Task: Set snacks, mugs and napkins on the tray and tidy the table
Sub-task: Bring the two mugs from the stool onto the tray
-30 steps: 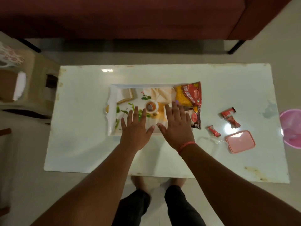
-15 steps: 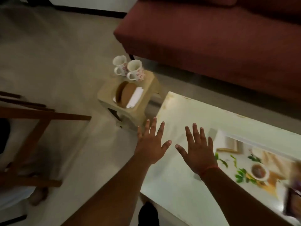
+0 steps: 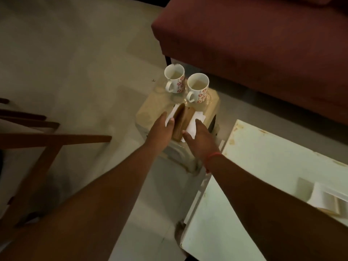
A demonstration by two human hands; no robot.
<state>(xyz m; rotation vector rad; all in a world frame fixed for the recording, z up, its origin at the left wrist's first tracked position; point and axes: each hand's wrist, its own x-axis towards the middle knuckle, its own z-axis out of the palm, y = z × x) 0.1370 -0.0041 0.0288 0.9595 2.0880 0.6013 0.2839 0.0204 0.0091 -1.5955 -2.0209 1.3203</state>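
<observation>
Napkin holder (image 3: 182, 120), long axis running near-to-far, is flanked closely by spread left hand (image 3: 161, 131) and right hand (image 3: 201, 140), neither seen closed on it.

You have two mugs (image 3: 175, 78) (image 3: 198, 87) on one small stool (image 3: 150, 114), one brown napkin holder (image 3: 181, 121) with white napkins (image 3: 194, 125) (their number can't be told), two hands (image 3: 160, 131) (image 3: 202, 140), one white table (image 3: 263, 166), one sofa (image 3: 254, 44) and one wooden chair (image 3: 37, 140).
</observation>
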